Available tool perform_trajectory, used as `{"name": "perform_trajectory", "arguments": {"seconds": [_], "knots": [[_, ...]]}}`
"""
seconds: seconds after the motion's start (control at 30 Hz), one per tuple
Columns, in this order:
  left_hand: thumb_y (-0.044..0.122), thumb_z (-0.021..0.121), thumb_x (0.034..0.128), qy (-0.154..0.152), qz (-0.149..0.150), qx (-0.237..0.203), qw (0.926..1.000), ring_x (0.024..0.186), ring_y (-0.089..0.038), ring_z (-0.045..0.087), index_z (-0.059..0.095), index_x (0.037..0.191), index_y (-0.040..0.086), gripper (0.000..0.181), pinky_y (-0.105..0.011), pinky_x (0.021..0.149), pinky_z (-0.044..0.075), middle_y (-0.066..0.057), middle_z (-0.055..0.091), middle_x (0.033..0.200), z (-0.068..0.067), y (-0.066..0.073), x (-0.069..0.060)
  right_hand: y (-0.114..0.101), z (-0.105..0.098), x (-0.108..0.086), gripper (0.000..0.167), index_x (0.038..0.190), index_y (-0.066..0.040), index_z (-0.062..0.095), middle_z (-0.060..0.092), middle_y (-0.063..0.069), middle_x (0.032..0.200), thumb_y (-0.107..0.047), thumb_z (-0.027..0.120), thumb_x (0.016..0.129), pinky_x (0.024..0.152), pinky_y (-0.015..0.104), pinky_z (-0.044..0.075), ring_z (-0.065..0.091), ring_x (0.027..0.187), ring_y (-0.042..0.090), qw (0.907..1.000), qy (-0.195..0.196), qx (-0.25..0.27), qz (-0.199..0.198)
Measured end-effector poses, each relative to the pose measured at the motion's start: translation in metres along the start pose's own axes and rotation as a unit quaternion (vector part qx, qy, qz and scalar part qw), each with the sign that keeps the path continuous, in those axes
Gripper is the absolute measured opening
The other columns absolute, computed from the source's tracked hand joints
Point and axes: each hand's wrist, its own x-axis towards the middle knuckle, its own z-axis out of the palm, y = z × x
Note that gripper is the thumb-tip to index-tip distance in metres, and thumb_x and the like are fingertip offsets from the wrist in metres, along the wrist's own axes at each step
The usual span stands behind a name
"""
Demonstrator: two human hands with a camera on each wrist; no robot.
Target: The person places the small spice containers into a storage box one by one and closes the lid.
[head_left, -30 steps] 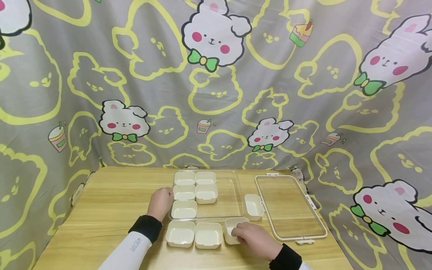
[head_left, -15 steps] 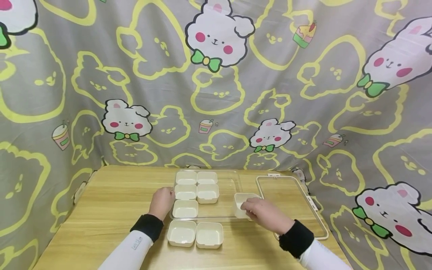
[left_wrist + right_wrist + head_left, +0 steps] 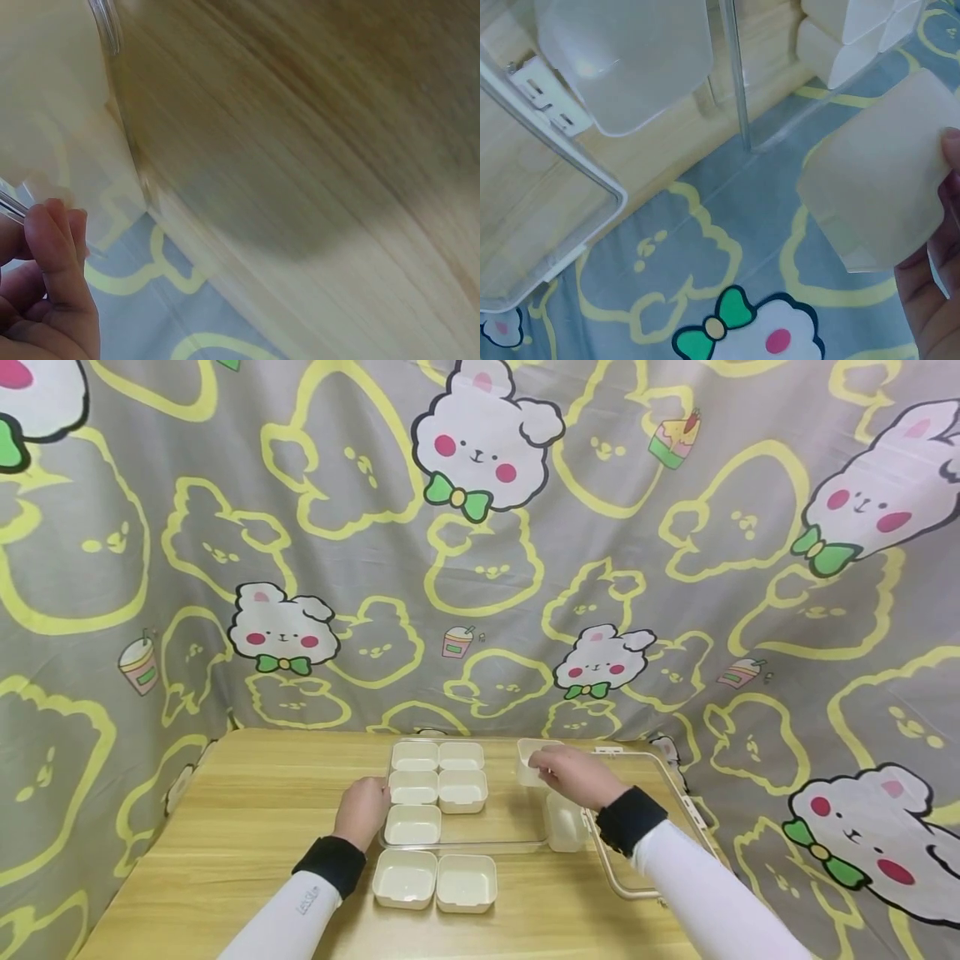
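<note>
My right hand (image 3: 579, 775) pinches the wall of a small cream plastic box (image 3: 885, 172), held tilted above the far right part of a large clear plastic container (image 3: 495, 827). My left hand (image 3: 362, 814) grips the container's left rim; the left wrist view shows thumb and fingertips (image 3: 56, 225) pinching that clear edge. Inside the container, several cream boxes stand in two columns on the left, among them the near-left box (image 3: 413, 824). Outside its right wall stands another cream box (image 3: 564, 827). Two more, a left box (image 3: 405, 878) and a right box (image 3: 467, 883), sit side by side in front.
A clear lid with a white rim (image 3: 617, 885) and clips lies on the right of the wooden table (image 3: 270, 802), partly hidden by my right arm. Behind the table hangs a grey patterned cloth (image 3: 390, 568), which also runs along both sides.
The right hand has lifted the third cream box from the front row and carried it away from me, over the box at the right, to the container's far right. My left hand stays put.
</note>
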Motion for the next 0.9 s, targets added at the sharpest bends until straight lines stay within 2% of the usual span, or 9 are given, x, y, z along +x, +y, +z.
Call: {"name": "perform_trajectory", "arguments": {"seconds": [0.2,0.47,0.67,0.9], "knots": [[0.004,0.059,0.0946,-0.010,-0.009,-0.010,0.9999,0.061,-0.022,0.056,0.058,0.065,0.009,0.030,-0.043,0.060,0.050,-0.006,0.059,0.066,-0.003,0.003,-0.001,0.010,0.022,0.018,0.021,0.098,-0.012,0.065,0.058,-0.005,0.083,0.005,0.065,0.087,0.067,0.028,0.049,0.055,0.074,0.011,0.9995,-0.017,-0.018,0.019],[0.004,0.059,0.0943,-0.012,-0.009,-0.009,0.9998,0.063,-0.023,0.058,0.060,0.067,0.007,0.028,-0.044,0.061,0.052,-0.007,0.061,0.068,-0.003,0.003,-0.001,0.012,0.049,0.038,0.021,0.099,-0.011,0.066,0.066,0.000,0.087,0.005,0.065,0.086,0.069,0.033,0.053,0.062,0.078,0.017,0.9973,-0.012,-0.024,0.068],[0.003,0.059,0.0942,-0.009,-0.008,-0.008,0.9999,0.065,-0.025,0.061,0.062,0.068,0.006,0.026,-0.046,0.062,0.052,-0.009,0.064,0.071,-0.002,0.003,-0.002,0.010,0.064,0.053,0.020,0.090,-0.012,0.064,0.055,-0.004,0.075,0.007,0.063,0.084,0.063,0.029,0.045,0.051,0.069,0.015,0.9949,-0.007,-0.020,0.099],[0.004,0.057,0.0946,-0.003,-0.007,-0.016,0.9998,0.064,-0.023,0.060,0.063,0.069,0.007,0.027,-0.044,0.062,0.052,-0.008,0.064,0.071,0.000,0.001,-0.001,0.011,0.082,0.062,0.021,0.096,-0.011,0.068,0.070,0.002,0.083,0.006,0.067,0.084,0.074,0.037,0.055,0.066,0.078,0.019,0.9903,-0.003,0.004,0.139]]}}
